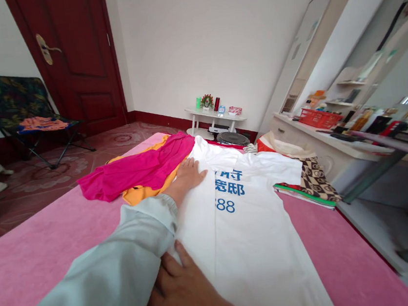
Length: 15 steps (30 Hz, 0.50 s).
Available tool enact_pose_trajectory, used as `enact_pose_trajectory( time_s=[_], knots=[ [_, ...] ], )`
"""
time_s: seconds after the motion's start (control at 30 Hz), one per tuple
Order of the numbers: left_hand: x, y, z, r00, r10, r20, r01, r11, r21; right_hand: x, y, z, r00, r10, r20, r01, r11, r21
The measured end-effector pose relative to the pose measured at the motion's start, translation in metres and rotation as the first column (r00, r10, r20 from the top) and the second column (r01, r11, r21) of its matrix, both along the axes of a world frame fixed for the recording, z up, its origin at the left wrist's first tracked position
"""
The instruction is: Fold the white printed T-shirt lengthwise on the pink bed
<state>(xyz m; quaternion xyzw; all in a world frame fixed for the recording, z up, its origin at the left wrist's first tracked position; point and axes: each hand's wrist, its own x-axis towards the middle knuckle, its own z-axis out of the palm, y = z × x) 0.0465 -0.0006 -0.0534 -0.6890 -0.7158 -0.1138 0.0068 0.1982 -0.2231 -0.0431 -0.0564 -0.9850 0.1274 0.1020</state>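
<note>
Two hands flat and unclenched on the white shirt (pixel 250 236), gripping nothing: our left hand (pixel 188 174) pressing the folded edge up near the collar, our right hand (pixel 183 293) pressing near the hem. Shirt lies spread on the pink bed (pixel 45 249). Risk, we judge: the fold springs open if either palm lifts, or the left sleeve drags the pink garment (pixel 136 173) just beside it.

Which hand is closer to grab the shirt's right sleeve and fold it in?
Probably the right hand. It lies flat on the white T-shirt at the near end, while the left hand presses the shirt's far left shoulder beside the pink garment.
</note>
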Motion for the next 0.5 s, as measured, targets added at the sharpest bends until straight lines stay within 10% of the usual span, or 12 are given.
enact_pose_trajectory(
  time_s=[0.3, 0.5],
  knots=[
    [0.007, -0.044, -0.004, 0.992, -0.120, -0.029, 0.119, 0.992, -0.032, 0.012, -0.007, 0.044, 0.997, -0.063, 0.036, 0.068, 0.981, -0.183],
    [0.023, -0.078, -0.004, 0.999, -0.038, -0.029, 0.037, 0.999, -0.021, 0.010, -0.003, 0.033, 0.989, -0.091, -0.114, 0.042, 0.926, -0.376]
  ],
)
